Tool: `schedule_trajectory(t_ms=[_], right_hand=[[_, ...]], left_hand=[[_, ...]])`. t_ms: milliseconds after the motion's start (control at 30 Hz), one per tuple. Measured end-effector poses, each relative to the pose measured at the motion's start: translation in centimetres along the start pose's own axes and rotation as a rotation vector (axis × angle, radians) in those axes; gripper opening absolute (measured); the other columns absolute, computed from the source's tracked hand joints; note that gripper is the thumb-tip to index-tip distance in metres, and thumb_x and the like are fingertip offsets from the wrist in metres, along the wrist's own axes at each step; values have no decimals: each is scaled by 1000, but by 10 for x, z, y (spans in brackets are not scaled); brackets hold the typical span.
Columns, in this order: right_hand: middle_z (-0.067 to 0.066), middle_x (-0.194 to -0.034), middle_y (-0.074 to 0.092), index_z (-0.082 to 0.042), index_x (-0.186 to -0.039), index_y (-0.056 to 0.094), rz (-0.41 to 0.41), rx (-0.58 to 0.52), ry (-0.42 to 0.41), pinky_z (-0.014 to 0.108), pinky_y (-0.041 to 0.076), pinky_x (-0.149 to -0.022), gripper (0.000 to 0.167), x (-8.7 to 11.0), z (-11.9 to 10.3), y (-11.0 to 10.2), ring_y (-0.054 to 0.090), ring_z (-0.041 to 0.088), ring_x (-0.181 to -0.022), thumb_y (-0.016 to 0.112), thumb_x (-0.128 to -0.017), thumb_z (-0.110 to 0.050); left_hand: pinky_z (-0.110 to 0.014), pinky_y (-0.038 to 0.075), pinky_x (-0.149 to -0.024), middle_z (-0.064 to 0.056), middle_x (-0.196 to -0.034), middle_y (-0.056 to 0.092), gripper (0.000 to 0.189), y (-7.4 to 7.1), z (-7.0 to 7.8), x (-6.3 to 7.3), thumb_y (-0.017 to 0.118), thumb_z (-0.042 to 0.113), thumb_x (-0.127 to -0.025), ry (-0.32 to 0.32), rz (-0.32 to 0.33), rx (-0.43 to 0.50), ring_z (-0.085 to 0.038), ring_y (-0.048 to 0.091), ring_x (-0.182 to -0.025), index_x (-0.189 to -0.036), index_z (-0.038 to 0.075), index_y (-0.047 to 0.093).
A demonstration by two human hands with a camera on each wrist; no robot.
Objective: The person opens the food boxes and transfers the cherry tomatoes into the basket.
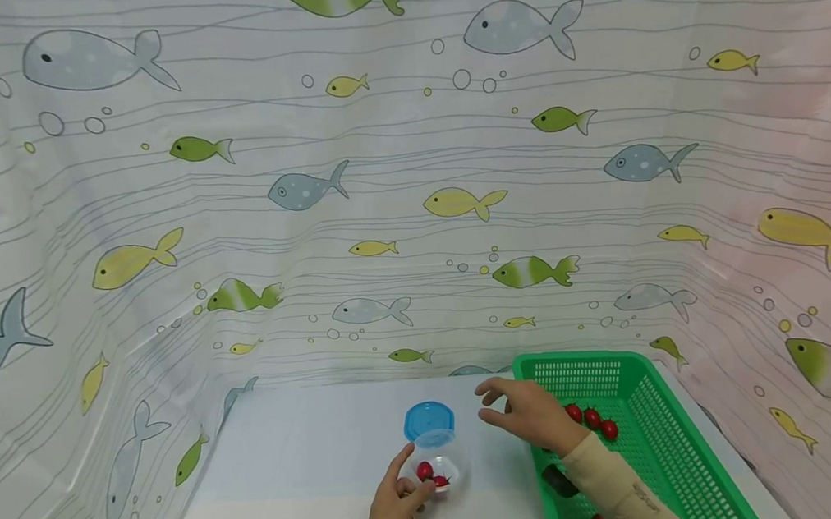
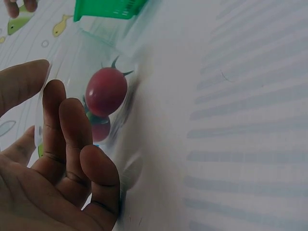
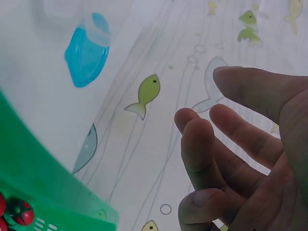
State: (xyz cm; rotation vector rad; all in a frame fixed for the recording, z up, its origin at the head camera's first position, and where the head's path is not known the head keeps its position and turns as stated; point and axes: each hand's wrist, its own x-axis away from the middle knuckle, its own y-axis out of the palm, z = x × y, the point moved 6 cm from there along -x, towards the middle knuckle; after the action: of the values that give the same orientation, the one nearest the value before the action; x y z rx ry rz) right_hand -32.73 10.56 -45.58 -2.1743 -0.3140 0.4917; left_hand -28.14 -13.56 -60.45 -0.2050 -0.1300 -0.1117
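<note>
My left hand holds a small clear plastic tub at its near left side, thumb in front and index finger along the wall. Two red cherry tomatoes with green stems lie inside it. Through the tub's wall, the left wrist view shows one tomato close up. Raised beside the left rim of a green basket, my right hand has loosely bent fingers with nothing between them. In the right wrist view the thumb stands apart from the fingers.
A blue lid lies on the white table just behind the tub. Several more tomatoes sit in the basket at the right. A fish-patterned curtain encloses the table at the back and sides.
</note>
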Motion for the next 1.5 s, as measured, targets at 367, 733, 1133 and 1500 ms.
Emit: schedule_trajectory(t_ms=[367,733,1133,1500], right_hand=[[4,-107,75,-20,-121,69,-54,-37,-2,29,51,-63,29,-10,-14,18,63,12,-79,73,-95,-32],[5,-108,75,-19,-123,68,-90,-82,-28,28,52,-64,31,-19,-25,39,64,11,-80,72,-95,-32],[1,-107,75,-20,-121,69,-136,-92,-9,30,52,-68,31,-21,-26,64,63,9,-82,74,-94,-35],[-2,-103,74,-18,-118,70,-179,-120,42,37,55,-73,29,-26,-22,86,66,14,-89,75,-92,-30]], left_hand=[[-28,45,-57,-2,-75,61,81,1,0,-1,77,30,-91,-17,0,-2,-19,57,-71,-158,11,33],[-30,46,-58,-1,-75,58,80,1,0,-2,75,29,-94,2,2,2,-20,57,-72,-158,10,31],[-27,44,-55,-1,-74,59,80,2,1,0,74,28,-94,27,-19,10,-19,57,-72,-159,9,30],[-25,43,-53,-1,-74,59,80,1,0,1,73,30,-95,31,-16,13,-20,58,-71,-159,9,29]])
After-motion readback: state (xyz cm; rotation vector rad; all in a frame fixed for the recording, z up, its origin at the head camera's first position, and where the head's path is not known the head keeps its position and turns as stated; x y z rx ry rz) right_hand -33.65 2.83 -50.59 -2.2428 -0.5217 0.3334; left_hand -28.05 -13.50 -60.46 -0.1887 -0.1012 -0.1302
